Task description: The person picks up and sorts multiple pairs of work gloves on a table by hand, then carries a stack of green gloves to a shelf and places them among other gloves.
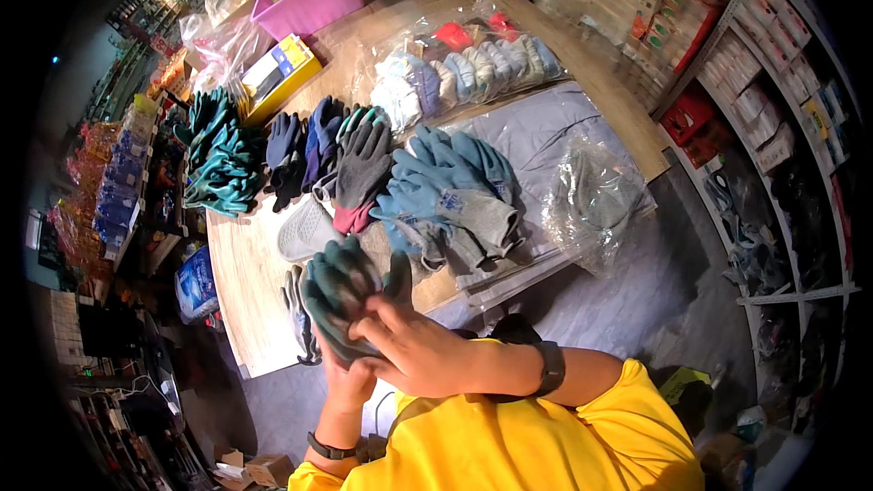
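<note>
A dark green coated work glove (338, 295) stands upright in front of me, fingers pointing away and spread. My left hand (347, 384) grips it from below at its lower end; most of the left fingers are hidden behind the glove. Across the glove's palm area lies my right hand (414, 350), its bent fingers pressed on the coating. Just left of the held glove, a grey-and-dark glove (297, 314) rests on the table edge. Beyond it are a pale mesh-like piece (306, 229) and a grey glove with a maroon cuff (362, 173).
Blue-grey gloves (446, 182) form a pile over flat bagged grey fabric (564, 127). Green gloves (223, 159) are heaped at the left. Behind are a yellow box (286, 82), a pink basket (309, 9) and bagged rolled gloves (464, 73). Stocked shelves (759, 118) stand right.
</note>
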Motion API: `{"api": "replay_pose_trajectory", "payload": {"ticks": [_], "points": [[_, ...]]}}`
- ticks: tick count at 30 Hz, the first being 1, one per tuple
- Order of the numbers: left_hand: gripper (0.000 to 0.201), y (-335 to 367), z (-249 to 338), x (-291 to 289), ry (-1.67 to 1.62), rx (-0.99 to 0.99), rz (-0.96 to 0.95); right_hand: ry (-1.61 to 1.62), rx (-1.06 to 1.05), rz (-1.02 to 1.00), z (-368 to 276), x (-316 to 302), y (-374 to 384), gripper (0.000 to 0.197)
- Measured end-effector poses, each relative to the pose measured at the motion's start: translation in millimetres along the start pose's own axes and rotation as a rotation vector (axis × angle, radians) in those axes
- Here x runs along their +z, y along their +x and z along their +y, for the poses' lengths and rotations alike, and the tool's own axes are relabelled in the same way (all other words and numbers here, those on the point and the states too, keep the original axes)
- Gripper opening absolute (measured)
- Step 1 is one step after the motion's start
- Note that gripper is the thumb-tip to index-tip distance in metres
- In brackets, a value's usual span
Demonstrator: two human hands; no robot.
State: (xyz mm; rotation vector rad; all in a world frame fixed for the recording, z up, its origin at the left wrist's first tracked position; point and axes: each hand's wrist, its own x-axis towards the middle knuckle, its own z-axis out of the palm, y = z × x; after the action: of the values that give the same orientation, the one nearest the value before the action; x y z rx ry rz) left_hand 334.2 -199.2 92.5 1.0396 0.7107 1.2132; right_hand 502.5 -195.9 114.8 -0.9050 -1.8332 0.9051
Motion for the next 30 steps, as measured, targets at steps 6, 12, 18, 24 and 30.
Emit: {"api": "replay_pose_trajectory", "payload": {"ticks": [6,12,18,24,30], "points": [[0.05,-11.3,-10.3,-38.6,-0.122,-0.188,0.413,-0.324,-0.037,0.331,80.7,-74.0,3.0,0.029],[0.052,-20.8,-9.2,-40.2,-0.248,-0.166,0.459,-0.591,0.273,0.3,159.1,-111.2,-13.0,0.029],[0.048,-36.2,-7.6,-63.0,-0.233,-0.135,0.543,0.727,0.518,0.914,158.7,-150.1,-12.6,0.028],[0.048,-47.5,1.1,-95.2,-0.24,-0.182,0.531,1.103,0.517,1.014,100.9,-186.4,-31.5,0.043],[0.04,-34.0,4.6,-108.1,-0.309,-0.233,0.527,0.076,0.687,0.86,103.9,-163.9,-73.3,0.03]]}}
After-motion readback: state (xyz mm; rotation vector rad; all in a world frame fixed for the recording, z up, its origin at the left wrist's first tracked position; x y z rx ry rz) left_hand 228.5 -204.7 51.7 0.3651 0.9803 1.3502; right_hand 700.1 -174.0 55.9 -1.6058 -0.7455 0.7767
